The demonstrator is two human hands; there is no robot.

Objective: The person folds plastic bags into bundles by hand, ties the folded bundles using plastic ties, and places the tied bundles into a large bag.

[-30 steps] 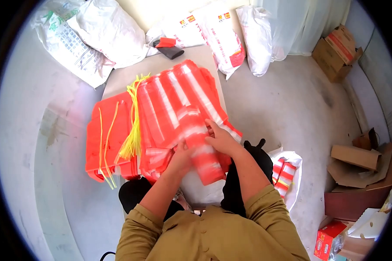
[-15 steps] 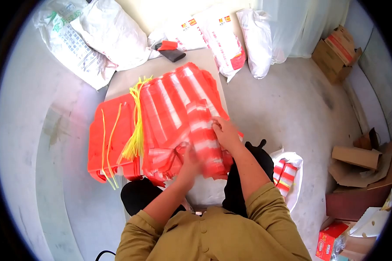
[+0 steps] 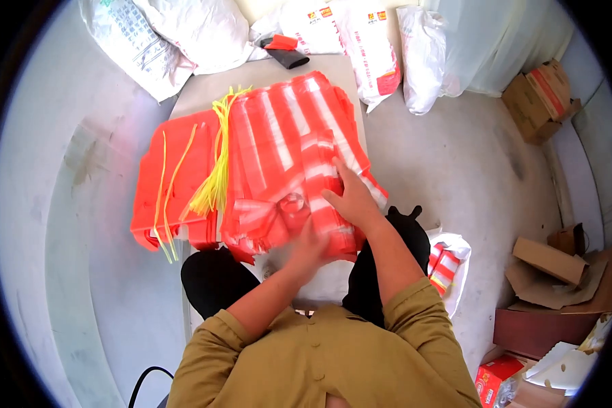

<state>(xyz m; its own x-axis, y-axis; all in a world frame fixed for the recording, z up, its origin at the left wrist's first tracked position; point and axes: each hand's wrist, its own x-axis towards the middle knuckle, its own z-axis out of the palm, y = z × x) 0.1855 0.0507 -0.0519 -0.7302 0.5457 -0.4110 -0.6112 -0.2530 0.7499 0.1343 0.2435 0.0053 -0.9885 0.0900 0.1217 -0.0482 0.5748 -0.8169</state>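
Note:
A stack of red-and-white striped plastic bags (image 3: 262,129) lies in front of me. On its near right part lies a narrow folded striped bag (image 3: 317,160), lengthwise towards me. My right hand (image 3: 355,198) rests on the right edge of this folded bag, thumb and fingers apart. Near the folded bag's lower left side is my left hand (image 3: 309,249), its fingers smeared by motion. A crumpled, gathered part of striped plastic (image 3: 279,216) sits just beyond the left hand. Left of the stack lies a bundle of yellow ties (image 3: 217,180).
Plain red folded plastic (image 3: 183,160) with two loose yellow ties lies at the left. A dark roll with red (image 3: 287,56) is at the table's far end. White sacks (image 3: 207,34) stand behind. A white bag (image 3: 459,262) with striped bundles stands right; cardboard boxes (image 3: 540,102) lie further right.
The view has shifted a little. My right hand's fingers have spread on the folded bag's edge. My left hand has moved slightly right along its lower side, still blurred.

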